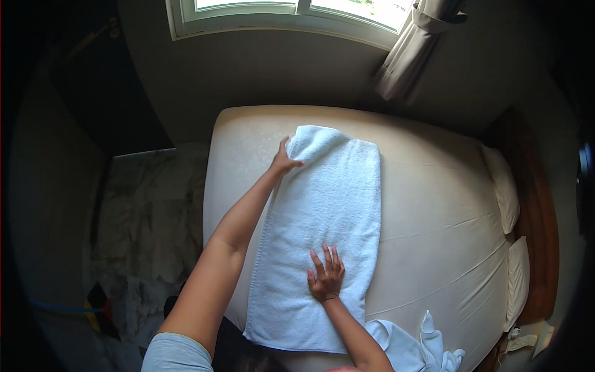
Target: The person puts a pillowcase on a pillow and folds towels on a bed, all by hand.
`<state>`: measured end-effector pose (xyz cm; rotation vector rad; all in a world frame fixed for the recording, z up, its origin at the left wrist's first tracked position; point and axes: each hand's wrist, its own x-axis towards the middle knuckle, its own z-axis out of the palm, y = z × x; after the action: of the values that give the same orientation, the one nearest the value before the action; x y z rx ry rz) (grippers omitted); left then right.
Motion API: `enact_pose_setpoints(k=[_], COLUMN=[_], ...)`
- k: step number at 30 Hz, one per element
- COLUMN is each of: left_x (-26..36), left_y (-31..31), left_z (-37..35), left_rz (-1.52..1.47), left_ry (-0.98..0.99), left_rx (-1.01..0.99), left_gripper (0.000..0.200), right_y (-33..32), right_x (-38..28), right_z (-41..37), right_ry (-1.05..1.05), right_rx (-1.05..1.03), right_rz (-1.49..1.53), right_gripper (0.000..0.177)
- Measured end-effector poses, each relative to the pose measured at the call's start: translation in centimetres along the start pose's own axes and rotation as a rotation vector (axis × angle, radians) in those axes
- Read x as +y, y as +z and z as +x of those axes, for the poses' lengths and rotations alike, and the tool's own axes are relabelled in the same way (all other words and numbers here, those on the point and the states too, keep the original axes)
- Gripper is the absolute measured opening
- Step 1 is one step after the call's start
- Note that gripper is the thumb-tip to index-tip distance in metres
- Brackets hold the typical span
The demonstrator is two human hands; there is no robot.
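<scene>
A folded white towel (328, 198) lies lengthwise on the bed, with a slanting crease near its far end. My left hand (284, 162) is at the towel's far left edge, thumb over the cloth and fingers spread apart along the border. On the nearer half of the towel, my right hand (326, 277) rests palm down, its fingers stretched out. Close to my right forearm lies a crumpled white cloth (409, 347).
The bed (434, 204) has a cream fitted sheet, wrinkled toward two pillows (501, 186) and a wooden headboard (538, 223). A window (297, 15) and a tied curtain (412, 53) are beyond. Marble-patterned floor (149, 211) lies left, beside a dark door (108, 93).
</scene>
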<state>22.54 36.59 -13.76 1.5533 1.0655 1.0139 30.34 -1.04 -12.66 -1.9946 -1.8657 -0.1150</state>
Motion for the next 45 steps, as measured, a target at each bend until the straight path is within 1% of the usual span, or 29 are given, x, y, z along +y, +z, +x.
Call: enact_pose_setpoints(k=[1, 2, 3, 4, 5, 7, 9, 10, 13, 15, 16, 17, 19, 20, 23, 24, 27, 28, 29, 30, 31, 34, 36, 37, 39, 41, 42, 45], left_x=[-0.8, 2.0, 4.0, 4.7, 5.1, 6.1, 5.2, 6.1, 5.9, 4.3, 3.8, 2.7, 3.2, 3.6, 1.4, 1.6, 1.6, 1.9, 2.2, 2.3, 2.5, 3.1, 3.4, 3.6, 4.3, 4.9, 5.0, 3.7], left_y=[0.3, 0.1, -0.1, 0.2, 0.7, 0.8, 0.7, 0.9, 1.5, 2.3, 2.4, 2.4, 1.7, 1.6, 2.2, 2.1, 1.1, 0.6, -0.2, -1.0, -1.8, -3.8, -4.8, -5.5, -6.5, -6.7, -6.8, -7.0], left_z=[2.3, 2.5, 2.9, 3.4, 3.9, 4.5, 4.9, 3.4, -0.2, -1.1, -1.7, -0.2, 0.2, 0.4, 0.0, -1.5, -6.9, -9.7, -12.6, -15.3, -17.7, -24.6, -28.9, -30.9, -34.2, -36.4, -36.8, -36.8], left_rz=[-0.213, -0.093, 0.129, 0.182, 0.231, 0.162, 0.511, 0.537, 0.838, 1.016, 1.118, 1.161, 1.121, 1.181, 1.124, 1.082, 0.635, 0.821, 0.845, 0.853, 0.818, 0.855, 0.819, 0.720, 0.518, 0.551, 0.568, 0.119], left_ry=[-0.062, -0.111, -0.104, 0.086, 0.376, 0.422, 0.567, 0.481, 0.846, 0.698, 0.582, 0.282, 0.091, 0.041, 0.070, 0.150, 0.307, 0.290, 0.347, 0.333, 0.272, 0.201, 0.187, 0.123, 0.003, -0.024, -0.039, -0.188], left_rx=[-0.041, 0.046, 0.113, 0.180, 0.316, 0.237, 0.426, 0.414, -0.101, -0.659, -0.441, -0.308, -0.158, -0.183, 0.016, 0.116, 0.144, 0.046, -0.007, -0.058, -0.093, -0.083, -0.058, -0.056, -0.038, 0.015, 0.046, 0.167], left_gripper=[0.108, 0.104, 0.097, 0.084, 0.073, 0.065, 0.052, 0.040, 0.042, 0.052, 0.065, 0.069, 0.072, 0.072, 0.070, 0.063, 0.055, 0.051, 0.051, 0.051, 0.052, 0.053, 0.051, 0.047, 0.042, 0.035, 0.033, 0.031], right_y=[0.1, 0.0, 0.1, 0.2, 0.2, 0.2, 0.1, 0.2, 0.2, 0.3, 0.3, 0.3, 0.4, 0.5, 0.6, 0.5, 0.2, 0.3, 0.5, 0.6, 0.6, 0.3, -0.2, -0.5, -1.4, -2.4, -3.0, -4.1], right_x=[0.2, 0.2, 0.1, 0.2, 0.1, 0.3, 0.3, 0.3, 0.3, 0.3, 0.3, 0.4, 0.4, 0.4, 0.5, 0.5, 0.4, 0.4, 0.5, 0.6, 0.5, 0.3, 0.0, -0.2, -0.9, -2.4, -3.3, -6.0], right_z=[0.2, 0.3, 0.1, 0.1, 0.0, 0.0, 0.0, 0.0, 0.1, -0.1, -0.2, -0.2, -0.4, -0.4, -0.2, -0.3, -0.1, -0.2, -0.2, -0.3, -0.3, -0.2, -0.3, -0.3, -1.1, -1.9, -2.8, -7.3], right_ry=[0.004, 0.010, 0.019, 0.025, 0.031, 0.031, 0.043, 0.044, 0.049, 0.054, 0.055, 0.053, 0.049, 0.048, 0.043, 0.043, 0.041, 0.043, 0.036, 0.033, 0.033, 0.016, 0.000, -0.012, -0.034, -0.076, -0.122, -0.295], right_rx=[0.000, 0.000, -0.002, -0.002, -0.010, -0.013, -0.025, -0.024, -0.028, -0.026, -0.023, -0.020, -0.017, -0.013, 0.002, 0.004, 0.000, -0.002, 0.004, 0.016, 0.028, 0.034, 0.049, 0.062, 0.016, -0.017, -0.085, -0.225], right_rz=[0.010, 0.023, 0.038, 0.047, 0.051, 0.051, 0.046, 0.046, 0.058, 0.057, 0.049, 0.041, 0.030, 0.028, 0.031, 0.035, 0.042, 0.040, 0.029, 0.033, 0.036, 0.013, 0.002, -0.008, 0.022, 0.040, 0.035, 0.140], right_gripper=[0.045, 0.045, 0.044, 0.043, 0.043, 0.042, 0.042, 0.042, 0.041, 0.041, 0.042, 0.043, 0.045, 0.045, 0.045, 0.045, 0.045, 0.045, 0.046, 0.046, 0.046, 0.046, 0.046, 0.046, 0.050, 0.054, 0.058, 0.063])
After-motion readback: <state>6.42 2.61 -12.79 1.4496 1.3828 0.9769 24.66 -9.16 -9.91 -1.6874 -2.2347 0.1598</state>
